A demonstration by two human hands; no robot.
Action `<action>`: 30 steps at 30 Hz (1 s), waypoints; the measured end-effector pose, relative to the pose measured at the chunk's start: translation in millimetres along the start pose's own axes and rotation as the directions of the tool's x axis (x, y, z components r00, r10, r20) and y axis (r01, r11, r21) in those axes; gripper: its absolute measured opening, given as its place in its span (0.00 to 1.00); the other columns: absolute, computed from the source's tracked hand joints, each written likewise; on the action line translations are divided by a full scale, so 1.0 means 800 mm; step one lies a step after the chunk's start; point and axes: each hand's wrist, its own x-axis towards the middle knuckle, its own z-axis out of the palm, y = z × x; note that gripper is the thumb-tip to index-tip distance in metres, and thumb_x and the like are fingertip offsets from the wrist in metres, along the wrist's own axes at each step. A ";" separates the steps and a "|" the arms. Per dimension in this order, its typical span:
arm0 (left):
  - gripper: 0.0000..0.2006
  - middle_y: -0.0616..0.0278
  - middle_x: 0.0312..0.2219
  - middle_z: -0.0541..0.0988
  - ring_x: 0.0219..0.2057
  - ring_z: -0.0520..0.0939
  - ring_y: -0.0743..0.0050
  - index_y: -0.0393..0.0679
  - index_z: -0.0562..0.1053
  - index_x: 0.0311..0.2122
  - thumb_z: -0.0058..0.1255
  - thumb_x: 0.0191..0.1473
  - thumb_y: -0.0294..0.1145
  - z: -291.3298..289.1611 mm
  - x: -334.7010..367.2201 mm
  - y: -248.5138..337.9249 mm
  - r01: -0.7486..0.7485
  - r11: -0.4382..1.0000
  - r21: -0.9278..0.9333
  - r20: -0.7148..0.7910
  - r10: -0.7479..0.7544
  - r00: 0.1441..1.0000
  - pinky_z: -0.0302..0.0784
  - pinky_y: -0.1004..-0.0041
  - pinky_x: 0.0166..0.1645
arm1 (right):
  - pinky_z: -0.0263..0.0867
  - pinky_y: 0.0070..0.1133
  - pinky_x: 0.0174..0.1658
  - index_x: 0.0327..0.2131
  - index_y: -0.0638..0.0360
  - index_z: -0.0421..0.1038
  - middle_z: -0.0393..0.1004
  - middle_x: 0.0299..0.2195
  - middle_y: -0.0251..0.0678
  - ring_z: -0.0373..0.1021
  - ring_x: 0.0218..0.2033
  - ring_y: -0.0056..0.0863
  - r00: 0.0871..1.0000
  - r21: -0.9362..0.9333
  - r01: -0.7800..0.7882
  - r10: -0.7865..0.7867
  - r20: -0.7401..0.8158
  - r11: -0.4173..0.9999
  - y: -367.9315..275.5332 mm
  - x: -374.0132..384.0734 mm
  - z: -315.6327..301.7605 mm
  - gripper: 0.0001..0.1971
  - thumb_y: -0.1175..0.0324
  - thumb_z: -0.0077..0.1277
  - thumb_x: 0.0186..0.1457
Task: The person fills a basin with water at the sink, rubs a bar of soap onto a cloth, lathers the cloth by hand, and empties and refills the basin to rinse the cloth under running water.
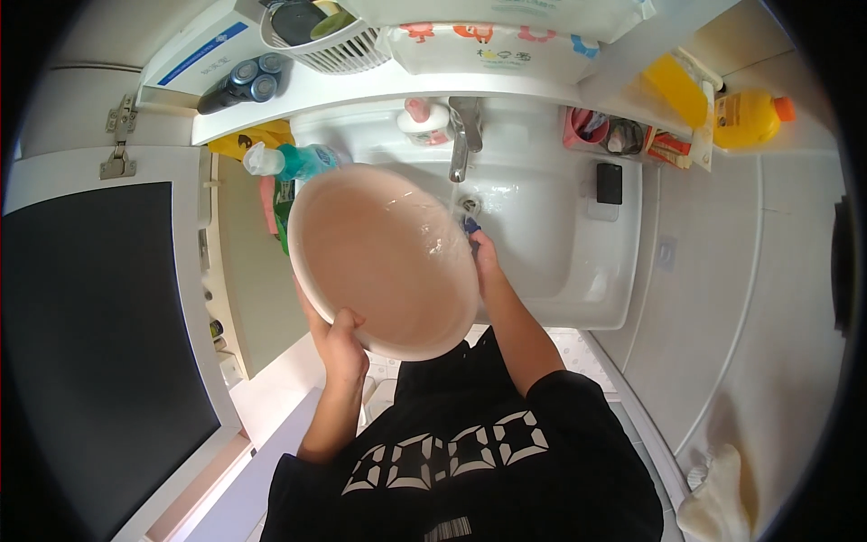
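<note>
A pale pink plastic basin [379,262] is held tilted over the left part of the white sink [542,262]. My left hand [341,339] grips its near left rim, the thumb over the edge and the other fingers hidden beneath. Beside the basin's right rim, my right hand [486,256] is closed on a small dark blue thing [471,226], whose kind I cannot make out. Whether this hand also touches the basin is unclear. A thin stream of water falls from the metal faucet [461,140] near the rim. Wet glints show inside the basin.
A white pump bottle [423,122] stands left of the faucet, and a teal spray bottle [302,161] beside the basin. Right of the sink are a pink cup [585,128], a black soap-like block [610,183] and a yellow bottle [748,119]. A cabinet door [108,316] hangs open at left.
</note>
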 end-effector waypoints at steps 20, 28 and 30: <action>0.46 0.49 0.66 0.44 0.67 0.47 0.56 0.34 0.43 0.67 0.41 0.36 0.21 0.007 -0.007 -0.005 -0.096 0.979 0.179 0.081 0.082 0.993 0.45 0.65 0.67 | 0.68 0.24 0.34 0.36 0.69 0.74 0.76 0.30 0.37 0.71 0.29 0.26 0.834 -0.337 0.286 -0.406 -0.373 0.897 -0.010 0.055 0.007 0.17 0.64 0.58 0.44; 0.38 0.59 0.41 0.70 0.37 0.71 0.76 0.37 0.56 0.62 0.36 0.38 0.16 0.004 -0.013 -0.015 -0.230 0.946 0.229 0.064 0.222 0.973 0.68 0.81 0.35 | 0.68 0.25 0.35 0.37 0.68 0.74 0.76 0.32 0.39 0.72 0.31 0.27 0.785 -0.453 0.242 -0.447 -0.429 0.858 -0.005 0.089 -0.015 0.19 0.62 0.58 0.44; 0.41 0.56 0.47 0.68 0.42 0.71 0.73 0.38 0.52 0.64 0.37 0.37 0.18 0.011 -0.015 -0.009 -0.432 0.827 0.359 0.193 0.387 0.902 0.69 0.81 0.39 | 0.69 0.25 0.36 0.41 0.68 0.73 0.76 0.33 0.39 0.72 0.31 0.29 0.789 -0.369 0.286 -0.436 -0.433 0.885 -0.002 0.092 -0.018 0.22 0.61 0.59 0.45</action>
